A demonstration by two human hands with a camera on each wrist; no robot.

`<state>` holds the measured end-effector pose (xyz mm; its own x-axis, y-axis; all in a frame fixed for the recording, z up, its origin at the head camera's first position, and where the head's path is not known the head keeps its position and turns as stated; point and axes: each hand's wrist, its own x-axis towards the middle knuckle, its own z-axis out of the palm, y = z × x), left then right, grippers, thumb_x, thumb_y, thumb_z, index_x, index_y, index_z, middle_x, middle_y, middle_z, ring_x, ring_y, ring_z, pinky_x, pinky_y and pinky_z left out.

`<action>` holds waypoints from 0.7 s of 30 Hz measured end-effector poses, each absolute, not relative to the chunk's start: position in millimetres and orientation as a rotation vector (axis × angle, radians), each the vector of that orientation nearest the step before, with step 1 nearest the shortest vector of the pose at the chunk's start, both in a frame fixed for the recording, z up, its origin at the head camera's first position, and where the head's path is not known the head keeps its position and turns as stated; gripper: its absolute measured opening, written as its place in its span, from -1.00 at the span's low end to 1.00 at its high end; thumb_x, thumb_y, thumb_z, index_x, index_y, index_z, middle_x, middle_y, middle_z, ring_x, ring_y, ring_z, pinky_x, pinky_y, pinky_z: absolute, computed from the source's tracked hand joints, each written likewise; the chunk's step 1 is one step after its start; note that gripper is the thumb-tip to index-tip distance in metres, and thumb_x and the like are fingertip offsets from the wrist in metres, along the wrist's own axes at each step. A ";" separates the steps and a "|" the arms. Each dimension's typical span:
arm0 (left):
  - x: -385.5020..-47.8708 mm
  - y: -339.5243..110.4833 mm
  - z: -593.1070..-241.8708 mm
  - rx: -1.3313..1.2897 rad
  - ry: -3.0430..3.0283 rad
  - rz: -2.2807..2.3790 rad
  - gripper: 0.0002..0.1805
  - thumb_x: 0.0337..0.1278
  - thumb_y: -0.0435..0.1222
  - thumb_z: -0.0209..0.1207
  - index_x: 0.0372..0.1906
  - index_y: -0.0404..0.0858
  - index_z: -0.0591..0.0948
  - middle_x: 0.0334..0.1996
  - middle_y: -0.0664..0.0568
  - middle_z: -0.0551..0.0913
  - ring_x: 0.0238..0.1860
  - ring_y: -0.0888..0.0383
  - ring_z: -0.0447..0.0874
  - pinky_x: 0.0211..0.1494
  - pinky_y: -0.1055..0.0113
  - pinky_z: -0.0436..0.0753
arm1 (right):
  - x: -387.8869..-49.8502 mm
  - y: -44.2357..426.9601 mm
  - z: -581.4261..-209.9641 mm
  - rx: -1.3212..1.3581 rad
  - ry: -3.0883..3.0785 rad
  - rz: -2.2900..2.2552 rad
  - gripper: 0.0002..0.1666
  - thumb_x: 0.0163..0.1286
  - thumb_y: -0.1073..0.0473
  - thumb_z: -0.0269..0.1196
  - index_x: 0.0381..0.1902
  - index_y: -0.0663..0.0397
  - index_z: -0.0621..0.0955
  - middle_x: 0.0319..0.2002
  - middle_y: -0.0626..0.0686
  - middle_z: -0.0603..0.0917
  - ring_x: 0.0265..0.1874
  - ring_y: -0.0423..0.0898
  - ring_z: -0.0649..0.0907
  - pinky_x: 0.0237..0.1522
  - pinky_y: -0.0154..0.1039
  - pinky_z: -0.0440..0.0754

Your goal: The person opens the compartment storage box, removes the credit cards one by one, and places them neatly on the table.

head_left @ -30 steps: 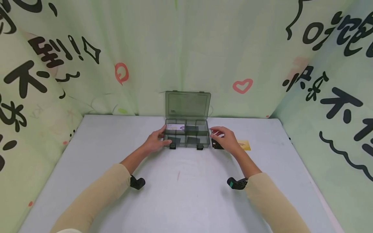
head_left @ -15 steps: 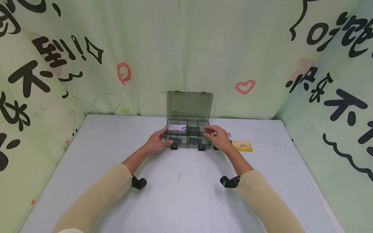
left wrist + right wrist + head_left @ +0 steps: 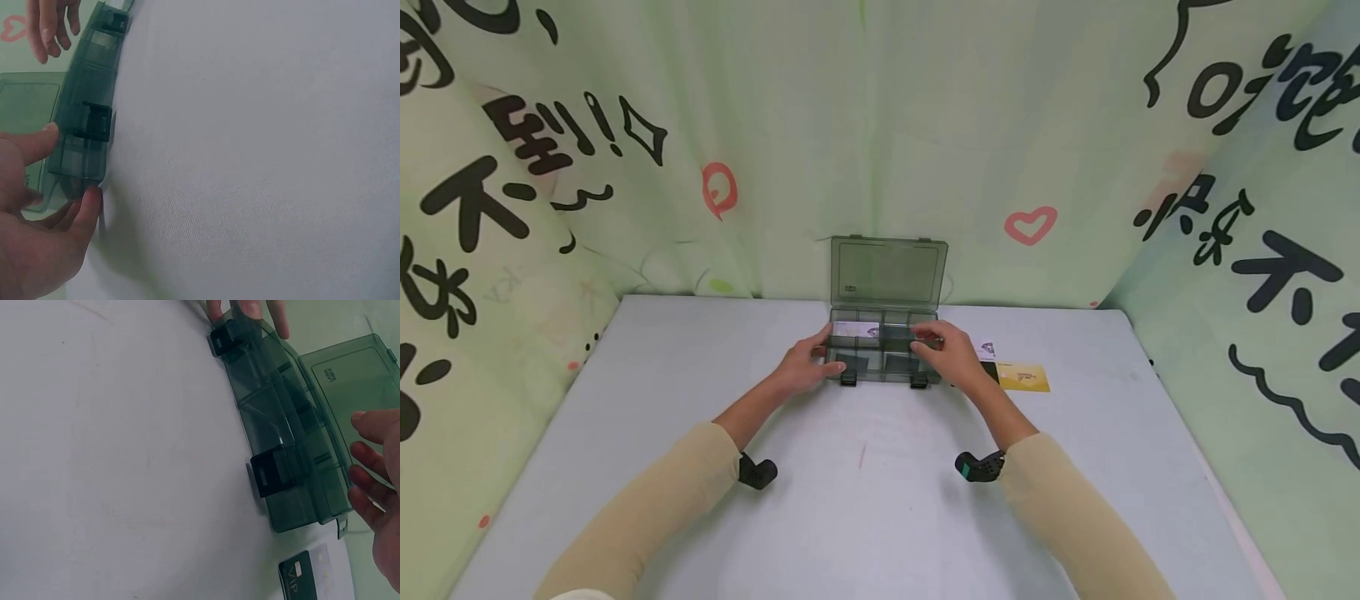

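A see-through dark green compartment box point(image 3: 868, 367) stands on the table with its lid point(image 3: 889, 271) raised against the backdrop. My left hand point(image 3: 803, 364) grips its left end; in the left wrist view the thumb is at the front wall and fingers curl around the corner. Over the right-hand compartments hovers my right hand point(image 3: 949, 354), fingers loosely bent. Nothing shows between those fingers in the right wrist view. A white-and-purple card point(image 3: 855, 329) lies in the back left compartment. Dark flat pieces point(image 3: 901, 363) show in other compartments, their kind unclear.
Right of the box lie a white-and-purple card point(image 3: 985, 348), a black card point(image 3: 991, 369) marked VIP in the right wrist view, and a yellow card point(image 3: 1024, 377). Two black latches point(image 3: 848, 378) hang at the box's front. A printed curtain point(image 3: 880, 125) stands behind the white table point(image 3: 865, 500).
My right hand has moved left, from beside the box to over its right compartments, uncovering more of the cards on the table. The left hand keeps its grip on the box.
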<state>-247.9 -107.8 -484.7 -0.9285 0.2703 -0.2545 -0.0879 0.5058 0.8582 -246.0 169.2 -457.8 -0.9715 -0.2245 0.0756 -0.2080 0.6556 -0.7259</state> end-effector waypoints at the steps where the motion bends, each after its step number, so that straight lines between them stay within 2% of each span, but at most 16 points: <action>1: -248.0 -108.2 -485.1 0.154 2.397 1.395 -0.08 0.23 -0.13 0.24 0.55 0.03 -0.04 0.49 -0.18 0.15 0.47 -0.12 0.18 0.44 -0.07 0.28 | -246.7 168.0 -456.9 -0.368 2.838 -1.243 -0.59 0.39 0.16 0.23 0.16 0.17 0.57 0.04 0.15 0.61 0.07 0.08 0.57 0.14 0.01 0.56; 21: -248.9 -109.7 -486.7 0.154 2.397 1.402 -0.07 0.22 -0.14 0.25 0.55 0.05 -0.04 0.49 -0.16 0.16 0.48 -0.11 0.17 0.45 -0.06 0.27 | -267.4 144.8 -456.1 -0.405 2.839 -1.157 -0.60 0.41 0.14 0.21 0.15 0.15 0.58 0.02 0.18 0.61 0.06 0.09 0.59 0.14 -0.01 0.55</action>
<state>-248.9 -109.7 -486.7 -0.9296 0.2706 -0.2501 -0.0854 0.5022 0.8605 -267.4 144.8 -456.1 -0.9644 -0.2590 0.0526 -0.2220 0.6860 -0.6929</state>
